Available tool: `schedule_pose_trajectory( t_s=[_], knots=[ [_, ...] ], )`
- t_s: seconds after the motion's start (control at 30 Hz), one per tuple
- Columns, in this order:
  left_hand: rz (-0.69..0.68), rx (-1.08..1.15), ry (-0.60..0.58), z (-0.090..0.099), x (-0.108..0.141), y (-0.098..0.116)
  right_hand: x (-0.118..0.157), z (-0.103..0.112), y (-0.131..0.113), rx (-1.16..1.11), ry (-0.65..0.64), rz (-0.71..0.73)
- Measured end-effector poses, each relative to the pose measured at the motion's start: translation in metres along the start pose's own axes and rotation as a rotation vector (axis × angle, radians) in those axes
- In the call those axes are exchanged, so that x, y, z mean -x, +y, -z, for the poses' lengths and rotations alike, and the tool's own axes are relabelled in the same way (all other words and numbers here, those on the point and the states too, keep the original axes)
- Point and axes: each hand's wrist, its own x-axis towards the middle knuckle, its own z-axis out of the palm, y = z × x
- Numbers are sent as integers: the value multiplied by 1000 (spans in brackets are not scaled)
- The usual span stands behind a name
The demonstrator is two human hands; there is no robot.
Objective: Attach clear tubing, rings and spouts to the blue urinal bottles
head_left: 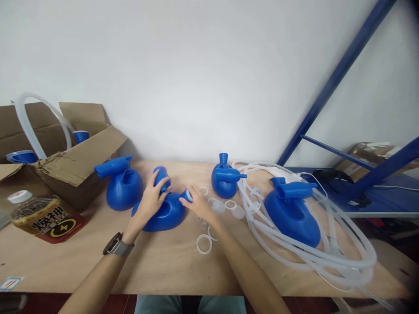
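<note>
Near the middle of the wooden table point(170, 270), a blue plastic container point(168, 214) lies low under my hands. My left hand point(153, 192), with a watch on its wrist, is closed round a blue neck piece point(160, 175) above the container. Fingers of my right hand point(196, 201) pinch a small blue cap with a white rim point(186, 196) at the container's right end. White rings point(204, 244) and clear discs point(238, 212) lie just right of my right hand.
Other blue containers stand at left point(123, 192), behind point(224, 181) and at right point(291, 218). Coiled white hoses point(278, 244) surround the right one. An open cardboard box point(81, 168) and a labelled bottle point(49, 220) are at far left. A blue metal frame point(337, 83) rises at right.
</note>
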Motion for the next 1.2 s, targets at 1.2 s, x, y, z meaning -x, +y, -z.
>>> schedule_pose_trajectory(
  t_s=[1.2],
  knots=[
    [1017,1317,-75,-12,166,91,137,35,-21,-95,631,-426]
  ],
)
